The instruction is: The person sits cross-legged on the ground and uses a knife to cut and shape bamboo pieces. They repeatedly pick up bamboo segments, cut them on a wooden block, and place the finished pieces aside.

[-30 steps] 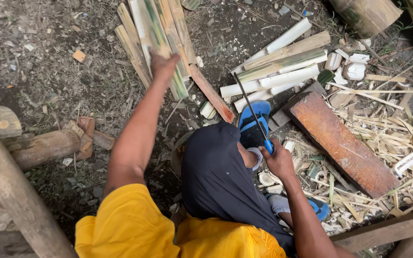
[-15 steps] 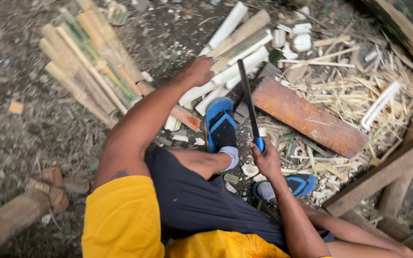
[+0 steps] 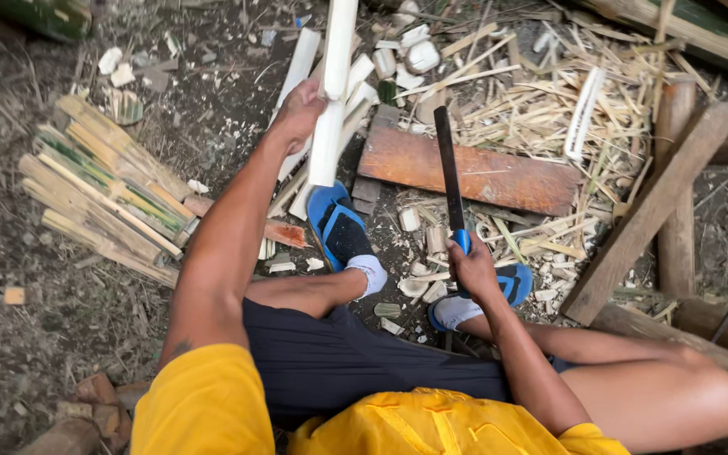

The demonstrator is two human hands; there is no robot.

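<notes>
Bare earth ground, strewn with chips, with a heap of pale shavings (image 3: 541,84) at the far side. Beyond the blue sandals (image 3: 336,223), a reddish-brown plank (image 3: 507,175) lying flat on the dirt, with rough timbers (image 3: 646,215) leaning just right of it. Off to the left, a bundle of split green-and-tan strips (image 3: 103,198), well apart from both hands.

Left hand (image 3: 298,109): grip wrapped fully round a pale bamboo length (image 3: 328,143), fingers closed, arm stretched forward. Holds that length nearly upright, its lower end just above the left sandal's toe and near the plank's left end, its top running out of view. Other pale lengths lying close behind it.

Right hand (image 3: 473,268): grip shut tight on the blue handle of a long dark chopping knife (image 3: 446,164), blade pointing away over the plank, raised and apart from the bamboo.

Judged as the setting-up stage: piece picked up, not yet stood on the plank, blade not yet touching it. Calls next for a firm seat of the lower end on the plank, a steady upright hold, left fingers kept well below the top end, and blade edge lined along the grain.
</notes>
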